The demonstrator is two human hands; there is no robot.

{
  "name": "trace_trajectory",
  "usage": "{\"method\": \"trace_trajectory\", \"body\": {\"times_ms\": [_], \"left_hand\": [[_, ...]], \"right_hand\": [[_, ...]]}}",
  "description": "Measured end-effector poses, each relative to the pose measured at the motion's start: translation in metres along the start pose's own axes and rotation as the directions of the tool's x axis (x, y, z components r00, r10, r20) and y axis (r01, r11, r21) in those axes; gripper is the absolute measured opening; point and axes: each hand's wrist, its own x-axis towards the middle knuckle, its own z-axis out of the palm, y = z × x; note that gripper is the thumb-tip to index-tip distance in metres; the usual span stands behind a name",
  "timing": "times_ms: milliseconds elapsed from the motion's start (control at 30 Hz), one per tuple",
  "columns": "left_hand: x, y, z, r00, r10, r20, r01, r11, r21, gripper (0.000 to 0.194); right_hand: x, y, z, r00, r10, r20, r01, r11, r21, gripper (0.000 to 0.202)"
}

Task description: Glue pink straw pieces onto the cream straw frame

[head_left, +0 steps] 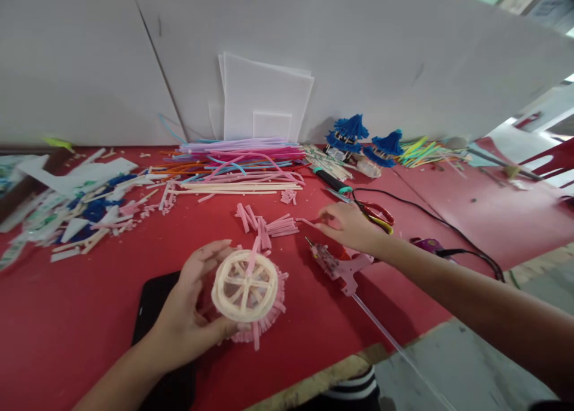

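Observation:
My left hand (191, 306) is closed around the side of a round craft piece (246, 284). Its cream top looks like a spoked wheel, and a pink fringe hangs beneath; one pink strip lies across the rim. My right hand (345, 225) pinches a short pink pipe cleaner (307, 222) a little above the table. Just below that hand lies a pink glue gun (336, 266), nozzle to the upper left, a long clear glue stick (385, 333) trailing from its back. Cut pink pipe cleaner pieces (281, 225) lie in loose piles between my hands.
Long colored pipe cleaners (251, 160) lie along the wall. Two blue-roofed models (347, 137) stand behind scissors (379, 215) and a green-and-black-handled tool (330, 179). Scraps (98, 210) cover the left. A black flat device (155, 300) lies under my left arm; a black cord (430, 216) runs right.

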Motion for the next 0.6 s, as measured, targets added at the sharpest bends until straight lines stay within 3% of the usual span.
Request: {"method": "trace_trajectory", "body": {"times_ms": [133, 267, 367, 500, 600], "left_hand": [[0.000, 0.009, 0.006, 0.994, -0.080, -0.075, 0.076, 0.995, -0.057, 0.083], [0.000, 0.013, 0.010, 0.989, -0.113, -0.094, 0.106, 0.992, -0.070, 0.082], [-0.001, 0.009, 0.010, 0.991, -0.039, -0.129, 0.048, 0.997, 0.063, 0.083], [-0.003, 0.001, 0.008, 0.986, 0.105, -0.131, -0.052, 0.931, 0.361, 0.076], [-0.002, -0.002, 0.004, 0.979, 0.181, -0.092, -0.125, 0.896, 0.427, 0.092]], "right_hand": [[0.032, -0.001, 0.013, 0.999, -0.009, 0.036, 0.008, 1.000, 0.011, 0.012], [0.045, 0.005, 0.006, 0.999, 0.048, -0.018, -0.049, 0.998, -0.036, 0.015], [0.051, -0.005, -0.002, 0.999, -0.018, -0.030, 0.017, 1.000, -0.022, 0.018], [0.060, -0.036, 0.000, 0.973, -0.213, 0.085, 0.207, 0.975, 0.079, 0.016], [0.068, -0.049, 0.006, 0.948, -0.274, 0.165, 0.256, 0.959, 0.122, 0.011]]}}
